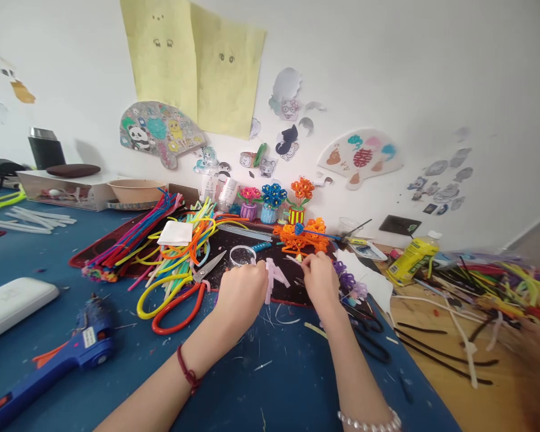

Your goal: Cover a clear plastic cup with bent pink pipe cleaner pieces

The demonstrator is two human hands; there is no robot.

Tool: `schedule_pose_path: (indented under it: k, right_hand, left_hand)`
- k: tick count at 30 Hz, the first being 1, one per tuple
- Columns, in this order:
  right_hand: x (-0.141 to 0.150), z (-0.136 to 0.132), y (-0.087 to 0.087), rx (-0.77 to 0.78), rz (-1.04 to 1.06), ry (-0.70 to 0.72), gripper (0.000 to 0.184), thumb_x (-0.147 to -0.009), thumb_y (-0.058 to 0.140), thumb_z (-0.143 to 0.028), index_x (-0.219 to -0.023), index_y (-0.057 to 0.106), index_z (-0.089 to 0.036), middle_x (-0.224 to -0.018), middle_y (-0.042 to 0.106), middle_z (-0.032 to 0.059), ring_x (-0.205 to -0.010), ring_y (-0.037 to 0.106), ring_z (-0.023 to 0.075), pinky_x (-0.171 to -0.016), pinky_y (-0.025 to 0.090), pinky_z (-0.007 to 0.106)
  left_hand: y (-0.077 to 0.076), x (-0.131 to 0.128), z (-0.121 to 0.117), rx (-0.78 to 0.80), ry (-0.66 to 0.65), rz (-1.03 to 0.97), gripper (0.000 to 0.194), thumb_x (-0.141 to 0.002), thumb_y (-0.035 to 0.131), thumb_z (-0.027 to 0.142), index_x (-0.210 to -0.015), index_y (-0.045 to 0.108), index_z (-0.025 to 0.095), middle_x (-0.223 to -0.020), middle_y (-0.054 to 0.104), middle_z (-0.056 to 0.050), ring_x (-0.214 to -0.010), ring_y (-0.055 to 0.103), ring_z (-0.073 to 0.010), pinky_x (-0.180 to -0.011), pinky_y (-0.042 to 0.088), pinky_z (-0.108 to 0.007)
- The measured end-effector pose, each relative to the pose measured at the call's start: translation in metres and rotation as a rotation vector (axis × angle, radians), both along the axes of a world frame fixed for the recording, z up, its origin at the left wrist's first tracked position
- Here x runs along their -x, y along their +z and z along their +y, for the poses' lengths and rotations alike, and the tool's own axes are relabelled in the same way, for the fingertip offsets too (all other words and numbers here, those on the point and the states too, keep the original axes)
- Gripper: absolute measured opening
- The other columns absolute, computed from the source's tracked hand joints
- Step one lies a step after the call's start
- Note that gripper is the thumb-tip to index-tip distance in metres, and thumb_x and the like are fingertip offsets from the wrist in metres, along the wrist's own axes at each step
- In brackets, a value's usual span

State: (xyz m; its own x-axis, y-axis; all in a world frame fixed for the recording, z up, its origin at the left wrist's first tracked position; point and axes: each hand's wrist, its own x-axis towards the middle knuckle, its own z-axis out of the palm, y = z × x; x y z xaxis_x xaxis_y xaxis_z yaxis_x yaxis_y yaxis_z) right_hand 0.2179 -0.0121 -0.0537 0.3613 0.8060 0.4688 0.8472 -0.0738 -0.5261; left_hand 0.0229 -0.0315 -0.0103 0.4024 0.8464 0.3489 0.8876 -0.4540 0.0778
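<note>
My left hand [242,294] is closed around short, pale lilac pipe cleaner pieces [276,275], which stick out past its thumb side. My right hand [321,277] is pinched a little to the right; a thin pale strip and a small yellow tip show by its fingertips, but what it grips is hidden. Between the forearms, loose pale fibres lie on the blue table mat [270,384]. Scissors [175,303] with one yellow and one red handle lie left of my left hand. Just behind that hand is a clear ring [242,256]. Purple pipe cleaner loops [345,276] sit beside my right hand.
A blue glue gun [87,345] and a white case [18,303] are at left. Bundled pipe cleaners [135,237], orange loops [308,235] and potted pipe cleaner flowers [273,201] stand behind. At right are a yellow bottle [411,258] and another person's blurred hand [535,348].
</note>
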Motion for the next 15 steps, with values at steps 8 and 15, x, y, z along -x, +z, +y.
schedule_pose_path:
  k: [8, 15]
  right_hand:
    - [0.022, -0.009, 0.024, -0.116, 0.496, 0.450, 0.029, -0.082, 0.057, -0.050, -0.084, 0.058, -0.020, -0.072, 0.065, 0.0025, -0.064, 0.061, 0.0188, -0.064, 0.047, 0.031]
    - [0.044, -0.023, 0.036, 0.124, 1.032, 0.934, 0.031, -0.077, 0.070, -0.042, -0.093, 0.058, -0.018, -0.062, 0.060, -0.0037, -0.044, 0.050, 0.0091, -0.046, 0.039, 0.022]
  left_hand:
    - [-0.004, -0.001, 0.007, 0.171, -0.180, -0.554, 0.021, -0.086, 0.055, 0.026, -0.107, 0.059, 0.022, -0.081, 0.072, -0.002, -0.072, 0.067, -0.0194, -0.060, 0.044, -0.026]
    - [-0.001, 0.003, 0.015, 0.404, -0.394, -1.182, 0.017, -0.083, 0.060, 0.033, -0.086, 0.060, 0.016, -0.071, 0.064, -0.001, -0.063, 0.060, -0.0121, -0.054, 0.044, -0.020]
